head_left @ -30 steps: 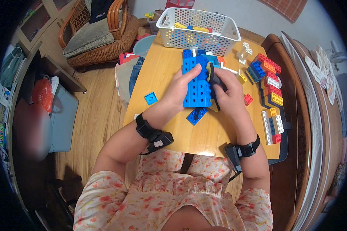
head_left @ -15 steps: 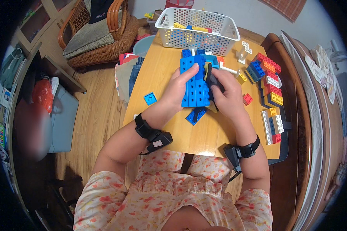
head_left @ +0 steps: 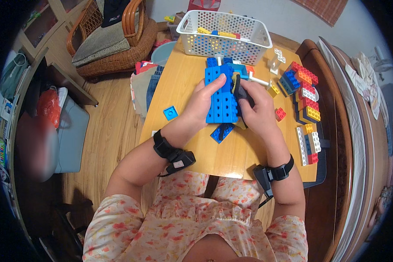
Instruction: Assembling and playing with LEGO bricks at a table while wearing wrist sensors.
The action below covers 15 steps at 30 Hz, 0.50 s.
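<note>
My left hand (head_left: pixel 197 102) is closed round an assembly of blue building blocks (head_left: pixel 218 102), its thumb lying across the top face. Rows of holes show on that face, and studs line its right side. Against the studs, my right hand (head_left: pixel 260 105) grips a dark piece with yellowish edges (head_left: pixel 239 89); its exact kind is unclear, and my fingers partly cover it. Under the assembly's near end lies a flat blue block (head_left: pixel 219 134) with a black strip across it. To the left is a small square blue block (head_left: pixel 170 113).
A white perforated basket (head_left: pixel 225 47) of blocks stands at the far edge of the wooden table (head_left: pixel 192 153). Stacked coloured blocks (head_left: pixel 305 91) line the right side, with a white and yellow stack (head_left: pixel 309 144) nearer. A red block (head_left: pixel 280 114) and white rod (head_left: pixel 259 81) lie beside my right hand.
Both hands and the blue assembly stay nearly in place, shifting slightly toward me in the picture. My right hand keeps the dark piece against the studs.
</note>
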Available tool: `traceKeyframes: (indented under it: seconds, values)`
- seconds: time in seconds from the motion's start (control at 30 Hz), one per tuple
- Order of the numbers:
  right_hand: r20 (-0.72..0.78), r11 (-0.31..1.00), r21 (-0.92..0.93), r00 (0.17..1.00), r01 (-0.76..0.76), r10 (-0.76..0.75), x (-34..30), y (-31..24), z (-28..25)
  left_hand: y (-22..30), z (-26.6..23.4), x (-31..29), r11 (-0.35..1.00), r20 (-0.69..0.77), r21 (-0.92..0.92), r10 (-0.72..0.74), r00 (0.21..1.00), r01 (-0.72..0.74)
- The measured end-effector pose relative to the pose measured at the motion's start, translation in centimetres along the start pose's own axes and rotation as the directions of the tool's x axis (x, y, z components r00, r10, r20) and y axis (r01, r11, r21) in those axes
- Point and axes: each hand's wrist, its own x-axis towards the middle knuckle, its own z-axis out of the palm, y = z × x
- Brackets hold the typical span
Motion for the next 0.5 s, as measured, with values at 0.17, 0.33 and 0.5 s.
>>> traceKeyframes:
  seconds: [0.17,0.33,0.5]
  values:
    - [0.002,1.000,0.026,1.000,-0.005,0.005,0.05,-0.11,0.04,0.16,0.02,-0.18,1.000,0.000,0.006,-0.011,1.000,0.011]
    - [-0.001,1.000,0.023,1.000,-0.007,0.007,0.09,-0.27,-0.05,0.32,0.26,-0.35,0.999,-0.008,0.048,-0.022,1.000,0.023]
    - [0.006,1.000,0.013,1.000,-0.006,0.006,0.02,-0.02,0.01,0.03,0.06,-0.09,0.999,-0.010,0.030,-0.024,1.000,0.025]
